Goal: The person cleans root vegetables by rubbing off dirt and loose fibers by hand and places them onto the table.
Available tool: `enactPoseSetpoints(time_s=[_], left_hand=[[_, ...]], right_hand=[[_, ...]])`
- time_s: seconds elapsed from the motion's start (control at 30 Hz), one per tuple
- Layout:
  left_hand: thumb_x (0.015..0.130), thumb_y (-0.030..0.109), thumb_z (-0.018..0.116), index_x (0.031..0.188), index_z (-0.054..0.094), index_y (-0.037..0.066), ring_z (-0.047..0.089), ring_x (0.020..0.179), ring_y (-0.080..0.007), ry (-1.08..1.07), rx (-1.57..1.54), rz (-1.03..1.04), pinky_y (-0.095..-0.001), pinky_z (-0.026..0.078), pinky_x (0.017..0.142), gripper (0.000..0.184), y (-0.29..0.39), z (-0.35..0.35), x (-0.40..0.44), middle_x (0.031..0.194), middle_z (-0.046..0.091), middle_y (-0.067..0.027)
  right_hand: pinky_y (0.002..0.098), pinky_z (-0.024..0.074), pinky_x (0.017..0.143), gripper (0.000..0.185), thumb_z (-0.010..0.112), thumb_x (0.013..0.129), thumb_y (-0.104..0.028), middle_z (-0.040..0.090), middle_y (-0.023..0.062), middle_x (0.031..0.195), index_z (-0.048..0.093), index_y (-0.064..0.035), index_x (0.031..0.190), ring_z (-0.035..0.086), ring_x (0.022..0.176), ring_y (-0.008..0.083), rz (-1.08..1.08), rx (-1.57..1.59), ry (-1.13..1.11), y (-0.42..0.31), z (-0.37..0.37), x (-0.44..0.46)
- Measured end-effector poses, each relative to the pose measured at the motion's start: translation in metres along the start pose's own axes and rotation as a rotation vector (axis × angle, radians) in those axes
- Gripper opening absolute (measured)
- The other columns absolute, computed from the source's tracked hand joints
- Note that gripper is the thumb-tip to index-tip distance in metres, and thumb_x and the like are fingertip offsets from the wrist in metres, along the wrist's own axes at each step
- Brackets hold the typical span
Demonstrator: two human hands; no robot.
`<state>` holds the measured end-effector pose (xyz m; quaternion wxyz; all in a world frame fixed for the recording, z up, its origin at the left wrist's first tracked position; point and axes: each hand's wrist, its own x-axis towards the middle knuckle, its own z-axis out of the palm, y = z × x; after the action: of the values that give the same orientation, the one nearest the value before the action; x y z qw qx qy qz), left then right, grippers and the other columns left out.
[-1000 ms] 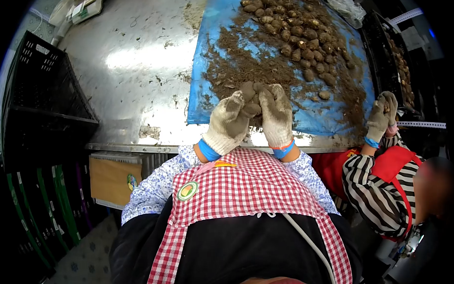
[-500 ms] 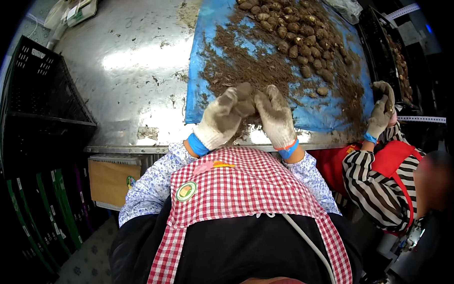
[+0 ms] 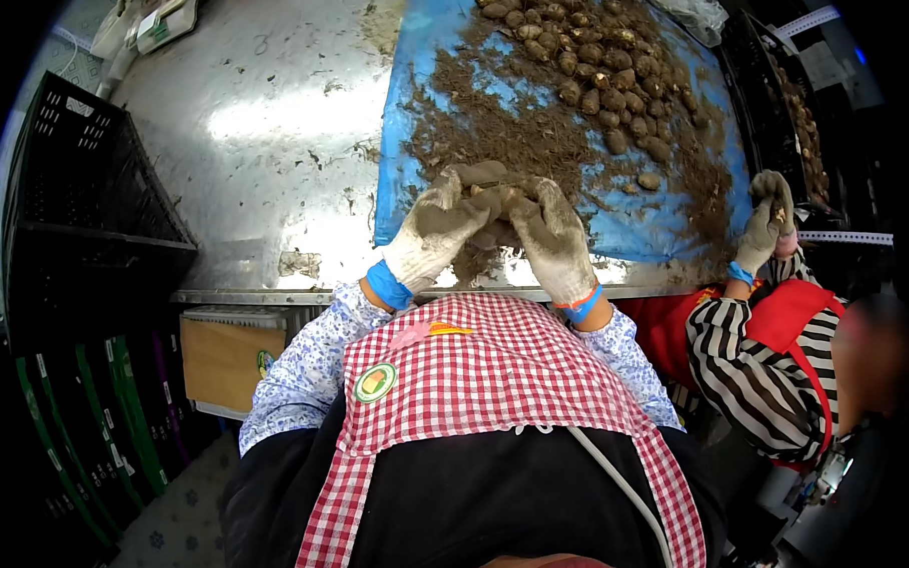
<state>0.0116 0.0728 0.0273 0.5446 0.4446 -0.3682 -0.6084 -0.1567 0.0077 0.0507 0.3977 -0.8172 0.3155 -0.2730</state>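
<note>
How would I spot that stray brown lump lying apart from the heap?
On the metal table, find the blue sheet and its big heap of brown lumps. Just below the heap's lower end, up and right of the wearer's right hand, lies the stray lump. The heaped ones crowd together; this one sits apart, with a smaller piece just to its left.

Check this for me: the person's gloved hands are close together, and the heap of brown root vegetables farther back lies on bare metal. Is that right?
Not quite: the head view shows the heap of brown root vegetables lying on a blue sheet, not bare metal. The left hand and right hand are gloved and close together, as you say.
</note>
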Motion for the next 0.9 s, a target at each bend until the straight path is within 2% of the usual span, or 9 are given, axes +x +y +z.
enactPoseSetpoints(time_s=[0.13, 0.23, 0.27, 0.43, 0.5, 0.53, 0.6, 0.77, 0.9], left_hand=[[0.093, 0.009, 0.05, 0.13, 0.041, 0.001, 0.051, 0.117, -0.0266, 0.046, 0.103, 0.003, -0.0373, 0.05, 0.096, 0.039, -0.013, 0.009, 0.007, 0.122, 0.051, -0.0188], [0.089, 0.003, 0.049, 0.114, 0.048, 0.0, 0.051, 0.106, -0.0243, 0.122, 0.404, -0.026, -0.0305, 0.052, 0.092, 0.025, -0.033, 0.011, 0.024, 0.114, 0.049, -0.0155], [0.088, 0.002, 0.05, 0.112, 0.05, 0.0, 0.052, 0.102, -0.0233, 0.133, 0.589, 0.018, -0.0294, 0.052, 0.09, 0.024, -0.036, 0.007, 0.028, 0.112, 0.05, -0.0147], [0.086, 0.012, 0.06, 0.122, 0.052, 0.004, 0.064, 0.092, -0.0187, 0.172, 1.771, 0.48, -0.0301, 0.053, 0.078, 0.038, -0.034, -0.018, 0.027, 0.111, 0.063, -0.0128], [0.095, 0.025, 0.054, 0.12, 0.053, 0.002, 0.065, 0.07, -0.016, 0.219, 0.16, -0.426, -0.0266, 0.055, 0.064, 0.035, 0.025, 0.005, 0.021, 0.092, 0.066, -0.0119], [0.096, 0.029, 0.052, 0.119, 0.053, 0.002, 0.063, 0.066, -0.0146, 0.201, 0.069, -0.391, -0.0255, 0.053, 0.061, 0.036, 0.021, 0.003, 0.019, 0.088, 0.066, -0.0114], [0.098, 0.037, 0.046, 0.117, 0.054, 0.001, 0.06, 0.058, -0.0118, 0.163, -0.113, -0.322, -0.0233, 0.051, 0.054, 0.042, 0.01, -0.002, 0.015, 0.08, 0.065, -0.0102], [0.094, 0.027, 0.057, 0.121, 0.053, 0.001, 0.063, 0.071, -0.0123, 0.081, 0.236, -0.073, -0.0233, 0.053, 0.061, 0.037, 0.0, 0.001, 0.01, 0.091, 0.065, -0.0085], [0.092, 0.021, 0.059, 0.124, 0.051, 0.004, 0.064, 0.09, -0.0166, 0.033, 0.375, 0.028, -0.0258, 0.056, 0.071, 0.037, -0.022, -0.017, 0.013, 0.105, 0.062, -0.01]], right_hand=[[0.0366, 0.0507, 0.081, 0.03, 0.057, 0.087, 0.001, 0.058, 0.02, 0.11, 0.052, 0.0062, 0.117, 0.06, 0.096, 0.0311, -0.209, -0.119, 0.173, 0.02, 0.012, -0.01], [0.0351, 0.0514, 0.078, 0.029, 0.058, 0.085, 0.003, 0.058, 0.0205, 0.109, 0.053, 0.0062, 0.114, 0.061, 0.094, 0.0307, -0.02, 0.123, 0.178, 0.015, 0.019, -0.007], [0.0336, 0.0519, 0.072, 0.025, 0.059, 0.084, 0.003, 0.059, 0.0192, 0.108, 0.055, 0.0056, 0.109, 0.062, 0.091, 0.0282, -0.185, 0.083, 0.195, 0.026, 0.025, -0.001], [0.0307, 0.054, 0.067, 0.022, 0.061, 0.086, -0.004, 0.063, 0.0154, 0.099, 0.059, 0.0043, 0.106, 0.062, 0.084, 0.0211, 0.031, 0.05, 0.127, 0.001, 0.026, 0.0], [0.0309, 0.054, 0.07, 0.021, 0.06, 0.088, -0.006, 0.063, 0.0152, 0.099, 0.059, 0.0038, 0.106, 0.062, 0.086, 0.0204, 0.324, 0.206, 0.065, -0.006, 0.022, 0.003], [0.032, 0.053, 0.072, 0.022, 0.056, 0.093, -0.013, 0.062, 0.0149, 0.1, 0.057, 0.0031, 0.108, 0.062, 0.087, 0.0187, 0.057, 0.216, 0.166, 0.004, 0.023, -0.001], [0.0298, 0.0514, 0.071, 0.023, 0.053, 0.095, -0.016, 0.062, 0.0126, 0.099, 0.056, -0.0002, 0.111, 0.061, 0.089, 0.0167, 0.223, 0.352, 0.2, 0.013, 0.024, -0.006], [0.0316, 0.052, 0.077, 0.027, 0.055, 0.094, -0.016, 0.063, 0.0139, 0.099, 0.053, 0.0023, 0.115, 0.062, 0.087, 0.0174, 0.408, 0.497, 0.159, 0.012, 0.014, -0.007], [0.0329, 0.0518, 0.078, 0.03, 0.062, 0.086, -0.003, 0.061, 0.0148, 0.105, 0.054, 0.0024, 0.114, 0.061, 0.092, 0.022, -0.084, 0.053, 0.132, 0.021, 0.021, -0.004]])
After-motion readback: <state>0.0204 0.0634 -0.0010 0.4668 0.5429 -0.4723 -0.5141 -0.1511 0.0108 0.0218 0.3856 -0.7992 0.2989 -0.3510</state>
